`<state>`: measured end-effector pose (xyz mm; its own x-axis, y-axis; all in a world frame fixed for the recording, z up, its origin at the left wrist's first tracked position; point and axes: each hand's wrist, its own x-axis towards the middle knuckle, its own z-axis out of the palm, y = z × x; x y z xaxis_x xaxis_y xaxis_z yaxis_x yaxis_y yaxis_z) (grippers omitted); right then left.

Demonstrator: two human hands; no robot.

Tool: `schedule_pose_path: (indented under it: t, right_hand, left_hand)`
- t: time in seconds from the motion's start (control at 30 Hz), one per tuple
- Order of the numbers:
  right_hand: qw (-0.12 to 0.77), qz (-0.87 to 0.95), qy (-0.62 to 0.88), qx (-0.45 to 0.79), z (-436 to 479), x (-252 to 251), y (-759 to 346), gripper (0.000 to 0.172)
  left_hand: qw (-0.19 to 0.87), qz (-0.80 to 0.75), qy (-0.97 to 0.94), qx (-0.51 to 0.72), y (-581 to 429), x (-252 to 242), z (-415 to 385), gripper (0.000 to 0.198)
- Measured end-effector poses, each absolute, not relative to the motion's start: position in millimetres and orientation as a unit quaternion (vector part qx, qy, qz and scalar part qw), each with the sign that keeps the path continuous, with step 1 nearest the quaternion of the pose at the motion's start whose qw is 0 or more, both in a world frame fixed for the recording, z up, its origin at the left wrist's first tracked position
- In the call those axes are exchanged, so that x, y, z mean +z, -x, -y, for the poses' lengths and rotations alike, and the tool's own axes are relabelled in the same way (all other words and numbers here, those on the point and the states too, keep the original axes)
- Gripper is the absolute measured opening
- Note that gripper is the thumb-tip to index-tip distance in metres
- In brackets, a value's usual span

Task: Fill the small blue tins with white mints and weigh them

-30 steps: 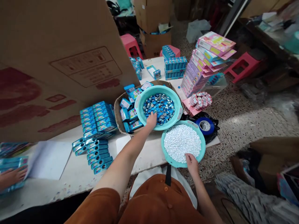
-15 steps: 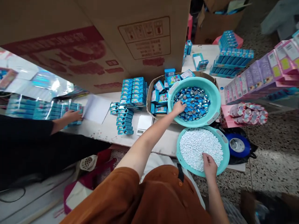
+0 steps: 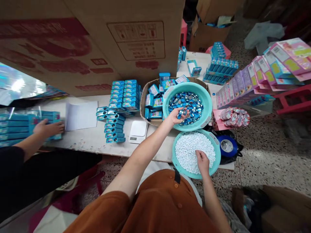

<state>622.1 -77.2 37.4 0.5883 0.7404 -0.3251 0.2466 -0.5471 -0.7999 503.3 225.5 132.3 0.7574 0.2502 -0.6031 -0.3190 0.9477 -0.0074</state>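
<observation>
Head view: your left hand [image 3: 177, 115] hangs over the near rim of the round teal plastic basin [image 3: 167, 97], fingers curled narrow around a small cluster of blue-and-silver round metal discs [image 3: 184, 113]. The rest of the discs heap in that basin, from the fingertips toward 1 o'clock.

Your right hand [image 3: 202, 161] rests in the second teal plastic basin [image 3: 217, 152] at 5 o'clock from the first. Its fingers press down into the small white tablets [image 3: 188, 150]; you cannot tell whether they grip any. The tablets spread from the fingertips toward 11 o'clock, so each hand is nearest its own basin.

At 9 o'clock a co-worker's hand [image 3: 47, 127] lies on the flat blue cartons [image 3: 18, 124].
</observation>
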Motion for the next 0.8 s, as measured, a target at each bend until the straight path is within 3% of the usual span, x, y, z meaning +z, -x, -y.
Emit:
schedule_pose_path:
  t: [0.37, 0.8]
  right_hand:
    - [0.379, 0.283, 0.821, 0.319, 106.2, 21.1, -616.7, 0.042]
    - [0.401, 0.21, 0.859, 0.24, 135.3, 49.7, -592.9, 0.043]
  left_hand:
    - [0.912, -0.352, 0.016, 0.209, -498.3, 132.4, -218.6, 0.019]
    - [0.905, -0.363, -0.173, 0.14, -456.0, 143.1, -169.3, 0.025]
